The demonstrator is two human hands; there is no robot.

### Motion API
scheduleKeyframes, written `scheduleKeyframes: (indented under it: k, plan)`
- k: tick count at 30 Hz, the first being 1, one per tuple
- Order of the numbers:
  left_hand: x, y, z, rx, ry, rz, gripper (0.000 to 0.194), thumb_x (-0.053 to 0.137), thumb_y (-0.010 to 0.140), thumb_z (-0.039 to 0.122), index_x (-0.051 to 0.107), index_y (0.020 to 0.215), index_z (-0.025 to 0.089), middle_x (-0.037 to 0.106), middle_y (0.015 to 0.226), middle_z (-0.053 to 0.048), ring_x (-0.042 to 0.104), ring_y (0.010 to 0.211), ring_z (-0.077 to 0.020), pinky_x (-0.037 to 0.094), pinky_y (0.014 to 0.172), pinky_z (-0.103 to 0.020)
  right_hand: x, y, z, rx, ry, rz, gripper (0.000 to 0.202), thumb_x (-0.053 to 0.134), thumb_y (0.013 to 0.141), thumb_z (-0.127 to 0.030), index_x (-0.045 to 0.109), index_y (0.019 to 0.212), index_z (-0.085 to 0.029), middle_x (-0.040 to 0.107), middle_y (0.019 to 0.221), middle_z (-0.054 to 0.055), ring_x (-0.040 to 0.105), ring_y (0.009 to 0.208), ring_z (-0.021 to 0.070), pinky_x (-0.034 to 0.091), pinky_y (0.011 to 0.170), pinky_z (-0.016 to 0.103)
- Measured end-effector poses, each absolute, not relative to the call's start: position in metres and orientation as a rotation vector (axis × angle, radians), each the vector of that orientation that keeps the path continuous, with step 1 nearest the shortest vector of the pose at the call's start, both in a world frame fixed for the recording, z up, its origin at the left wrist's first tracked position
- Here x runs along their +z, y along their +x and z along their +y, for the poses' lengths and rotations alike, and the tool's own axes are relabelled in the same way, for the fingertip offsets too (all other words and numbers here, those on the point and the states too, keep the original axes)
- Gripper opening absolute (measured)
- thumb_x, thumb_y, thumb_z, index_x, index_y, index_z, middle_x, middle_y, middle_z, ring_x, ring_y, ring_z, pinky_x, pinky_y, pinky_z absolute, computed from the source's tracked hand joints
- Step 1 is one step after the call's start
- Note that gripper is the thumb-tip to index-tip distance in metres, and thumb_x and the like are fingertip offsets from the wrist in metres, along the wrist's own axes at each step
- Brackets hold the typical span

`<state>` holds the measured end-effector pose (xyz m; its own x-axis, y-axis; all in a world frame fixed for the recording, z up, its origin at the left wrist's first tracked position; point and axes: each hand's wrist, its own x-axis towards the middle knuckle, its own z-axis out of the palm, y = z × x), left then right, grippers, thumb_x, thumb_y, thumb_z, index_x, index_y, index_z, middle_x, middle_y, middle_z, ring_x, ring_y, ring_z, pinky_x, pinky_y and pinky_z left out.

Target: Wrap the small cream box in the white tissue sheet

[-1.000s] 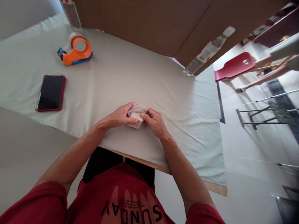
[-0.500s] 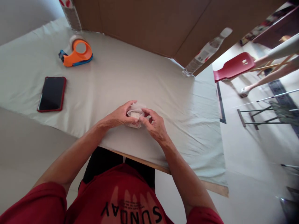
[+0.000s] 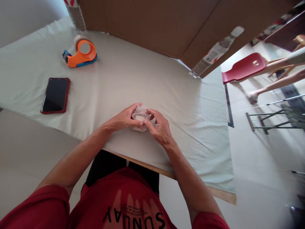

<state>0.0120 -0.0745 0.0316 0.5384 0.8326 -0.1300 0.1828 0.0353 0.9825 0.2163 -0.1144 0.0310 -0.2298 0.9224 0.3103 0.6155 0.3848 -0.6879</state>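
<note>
Your left hand [image 3: 124,118] clamps one side of the small white packet [image 3: 140,117]; your right hand [image 3: 160,127] grips the other. It lies between your palms, neither hand nearer, its long axis unclear.

The red shirt [image 3: 124,194] reads "SUNDAY", upside down; smaller print [image 3: 135,209] beside it is illegible. Near the surface's [image 3: 133,76] far right corner, 1 bottle's [image 3: 203,65] label [image 3: 212,56] shows a barcode and unreadable lettering.
</note>
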Motion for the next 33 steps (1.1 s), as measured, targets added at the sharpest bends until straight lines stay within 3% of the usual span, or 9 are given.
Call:
scheduleKeyframes:
  k: [8, 13, 15, 18, 21, 25, 30, 33]
  plan:
    - [0.032, 0.012, -0.075, 0.621, 1.483, 0.94, 0.098, 0.078, 0.07, 0.045, 0.036, 0.153, 0.013, 0.063, 0.129, -0.015, 0.063, 0.114, -0.0282, 0.051, 0.097, -0.039, 0.035, 0.217, -0.11, 0.552, -1.175, -2.088, 0.034, 0.057, 0.093, -0.032, 0.064, 0.126, -0.026, 0.075, 0.111, 0.007, 0.065, 0.104, 0.025, 0.05, 0.096, 0.044]
    - [0.029, 0.013, -0.074, 0.65, 1.462, 0.942, 0.096, 0.079, 0.071, 0.044, 0.038, 0.153, 0.014, 0.064, 0.128, -0.015, 0.065, 0.113, -0.0287, 0.053, 0.096, -0.04, 0.028, 0.224, -0.112, 0.61, -1.269, -1.871, 0.036, 0.058, 0.093, -0.039, 0.062, 0.126, -0.025, 0.07, 0.121, 0.009, 0.066, 0.094, 0.0213, 0.054, 0.084, 0.039]
    - [0.029, 0.013, -0.074, 0.647, 1.454, 0.94, 0.094, 0.078, 0.072, 0.042, 0.038, 0.153, 0.015, 0.065, 0.128, -0.015, 0.066, 0.112, -0.029, 0.054, 0.096, -0.041, 0.024, 0.229, -0.112, 0.659, -1.304, -1.799, 0.045, 0.062, 0.09, -0.047, 0.059, 0.13, -0.025, 0.065, 0.13, 0.012, 0.066, 0.097, 0.0217, 0.055, 0.08, 0.038]
    - [0.03, 0.014, -0.074, 0.641, 1.449, 0.958, 0.093, 0.078, 0.072, 0.04, 0.038, 0.153, 0.016, 0.066, 0.127, -0.014, 0.067, 0.111, -0.029, 0.054, 0.097, -0.042, 0.02, 0.233, -0.111, 0.852, -1.305, -1.818, 0.075, 0.073, 0.079, -0.056, 0.05, 0.142, -0.023, 0.057, 0.142, 0.016, 0.063, 0.115, 0.0277, 0.056, 0.085, 0.041]
    - [0.03, 0.015, -0.075, 0.647, 1.433, 0.985, 0.094, 0.078, 0.072, 0.039, 0.038, 0.153, 0.014, 0.066, 0.127, -0.015, 0.067, 0.11, -0.0291, 0.054, 0.097, -0.042, 0.016, 0.232, -0.109, 0.972, -1.292, -1.832, 0.086, 0.078, 0.075, -0.053, 0.044, 0.148, -0.02, 0.06, 0.137, 0.017, 0.06, 0.121, 0.0292, 0.055, 0.093, 0.043]
    - [0.03, 0.017, -0.075, 0.688, 1.425, 1.01, 0.094, 0.079, 0.072, 0.041, 0.039, 0.152, 0.013, 0.067, 0.127, -0.017, 0.067, 0.112, -0.0296, 0.053, 0.097, -0.042, 0.012, 0.228, -0.106, 0.949, -1.315, -1.773, 0.082, 0.077, 0.077, -0.049, 0.046, 0.148, -0.021, 0.064, 0.125, 0.012, 0.063, 0.108, 0.0246, 0.054, 0.092, 0.042]
    - [0.032, 0.019, -0.076, 0.687, 1.414, 1.023, 0.087, 0.078, 0.074, 0.042, 0.045, 0.148, 0.012, 0.073, 0.112, -0.013, 0.07, 0.103, -0.0271, 0.054, 0.09, -0.038, 0.012, 0.227, -0.106, 1.093, -1.324, -1.701, 0.079, 0.076, 0.077, -0.049, 0.049, 0.146, -0.022, 0.067, 0.117, 0.009, 0.063, 0.08, 0.016, 0.056, 0.077, 0.034]
    - [0.032, 0.019, -0.077, 0.638, 1.406, 0.992, 0.087, 0.076, 0.075, 0.041, 0.043, 0.149, 0.011, 0.074, 0.107, -0.013, 0.071, 0.095, -0.026, 0.055, 0.084, -0.037, 0.017, 0.227, -0.109, 1.211, -1.294, -1.632, 0.076, 0.077, 0.075, -0.047, 0.052, 0.142, -0.021, 0.069, 0.111, 0.007, 0.062, 0.076, 0.0146, 0.055, 0.07, 0.032]
